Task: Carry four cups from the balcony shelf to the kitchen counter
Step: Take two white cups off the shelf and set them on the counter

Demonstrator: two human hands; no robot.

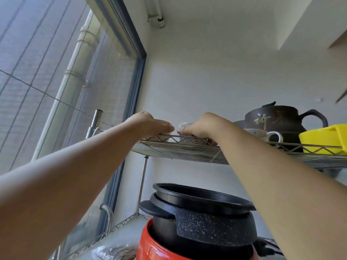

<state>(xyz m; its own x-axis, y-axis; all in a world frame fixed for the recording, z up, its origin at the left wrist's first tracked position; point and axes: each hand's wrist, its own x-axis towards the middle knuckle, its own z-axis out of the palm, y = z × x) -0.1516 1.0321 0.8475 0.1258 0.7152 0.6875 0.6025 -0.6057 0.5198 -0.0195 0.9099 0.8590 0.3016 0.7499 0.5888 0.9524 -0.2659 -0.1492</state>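
Our left hand (pixel 150 124) and right hand (pixel 199 126) each seem to clamp fingers on a cup (pixel 185 125) on the wire shelf (pixel 178 151).

Shiny metal wire shelf (pixel 180 152), matt dark clay-looking teapot (pixel 277 119), glossy yellow tub (pixel 323 139), perhaps plastic.

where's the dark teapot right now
In the head view the teapot sits on the right part of the top wire shelf, behind a white cup and left of a yellow container, well right of both hands.
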